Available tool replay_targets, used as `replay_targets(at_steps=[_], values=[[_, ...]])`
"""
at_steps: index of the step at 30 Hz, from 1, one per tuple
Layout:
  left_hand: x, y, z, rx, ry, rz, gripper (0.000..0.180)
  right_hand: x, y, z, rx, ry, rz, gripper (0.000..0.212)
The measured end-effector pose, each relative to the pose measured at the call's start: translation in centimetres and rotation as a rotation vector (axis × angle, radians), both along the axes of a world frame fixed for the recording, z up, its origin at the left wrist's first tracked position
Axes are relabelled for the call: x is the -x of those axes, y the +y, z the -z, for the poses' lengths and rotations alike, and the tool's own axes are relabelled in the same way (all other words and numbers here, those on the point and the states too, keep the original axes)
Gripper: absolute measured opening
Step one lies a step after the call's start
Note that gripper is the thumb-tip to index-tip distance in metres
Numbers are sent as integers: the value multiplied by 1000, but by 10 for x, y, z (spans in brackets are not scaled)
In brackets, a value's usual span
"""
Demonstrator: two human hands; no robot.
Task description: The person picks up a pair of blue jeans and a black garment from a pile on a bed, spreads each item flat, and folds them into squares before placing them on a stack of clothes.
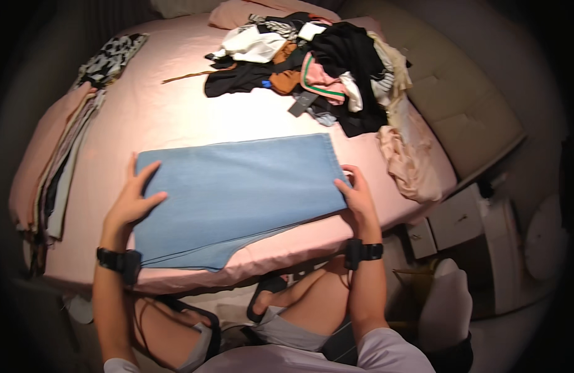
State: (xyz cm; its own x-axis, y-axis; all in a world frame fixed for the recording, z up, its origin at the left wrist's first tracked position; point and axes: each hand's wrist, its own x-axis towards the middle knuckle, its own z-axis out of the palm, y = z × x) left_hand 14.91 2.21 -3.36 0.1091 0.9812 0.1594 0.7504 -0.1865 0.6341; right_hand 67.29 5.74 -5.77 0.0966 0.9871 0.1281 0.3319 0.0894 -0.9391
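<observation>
A pair of light blue jeans (237, 186), folded lengthwise, lies flat along the near side of the bed. The waist end is on the left and the leg hem on the right. My left hand (134, 198) rests at the left end with thumb and fingers spread over the denim, so it is open. At the hem end, my right hand (358, 193) has its thumb on the edge and its fingers bent around it. The undersides of its fingers are partly hidden. Both wrists wear black straps with a small device.
A pink sheet (113, 137) covers the bed. A heap of mixed clothes (336, 56) lies at the far right, with a peach garment (408, 165) nearer. Folded clothes (57, 168) and a black-and-white patterned garment (116, 56) line the left edge. White drawers (454, 224) stand at right.
</observation>
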Motion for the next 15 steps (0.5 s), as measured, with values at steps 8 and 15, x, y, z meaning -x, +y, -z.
replay_targets(at_steps=[8,15], values=[[7,-5,-23,233,-897,-85,36,-30,25,-16,230,-339,-315,46],[24,13,13,128,-704,-54,33,-19,132,-135,-24,-1091,-451,41]])
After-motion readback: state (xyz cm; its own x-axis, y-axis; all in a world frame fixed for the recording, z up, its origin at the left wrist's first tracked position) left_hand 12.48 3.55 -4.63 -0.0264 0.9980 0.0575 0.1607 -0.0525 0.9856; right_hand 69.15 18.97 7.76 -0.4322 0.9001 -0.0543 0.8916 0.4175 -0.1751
